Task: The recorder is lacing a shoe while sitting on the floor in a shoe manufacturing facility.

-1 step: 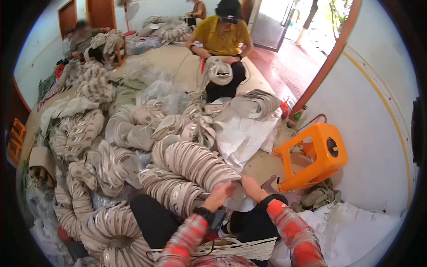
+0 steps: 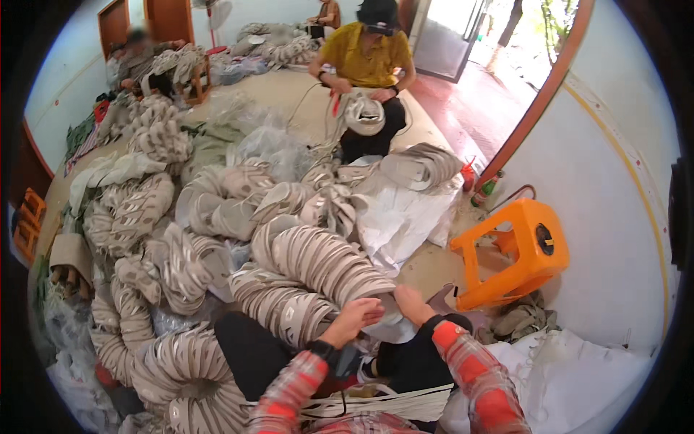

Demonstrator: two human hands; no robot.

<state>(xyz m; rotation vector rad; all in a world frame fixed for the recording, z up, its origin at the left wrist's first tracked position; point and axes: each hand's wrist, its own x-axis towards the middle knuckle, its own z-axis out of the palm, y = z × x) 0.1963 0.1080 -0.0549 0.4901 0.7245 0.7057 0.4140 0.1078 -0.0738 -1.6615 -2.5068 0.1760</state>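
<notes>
A long row of nested beige-grey shoe uppers (image 2: pixel 318 257) lies in front of me, its near end between my hands. My left hand (image 2: pixel 354 320) is at the left of that end, fingers stretched out flat and holding nothing. At the right, my right hand (image 2: pixel 414 305) is closed on the edge of the nearest shoe upper (image 2: pixel 392 327); some of its fingertips are hidden. Beside the long row, a second row of uppers (image 2: pixel 285 311) lies to the left, close to my left wrist.
Heaps of uppers (image 2: pixel 184 394) and clear plastic bags spread to my left. An orange stool (image 2: pixel 517 246) lies tipped over at the right, near white sacking (image 2: pixel 571 376). Across from me a person in a yellow shirt (image 2: pixel 365 54) handles an upper. A bundle of pale strips (image 2: pixel 397 405) rests by my lap.
The view has shifted slightly, so the scene sits a little to the right. My left hand's fingers are straighter and less blurred; my right hand stays at the end of the row.
</notes>
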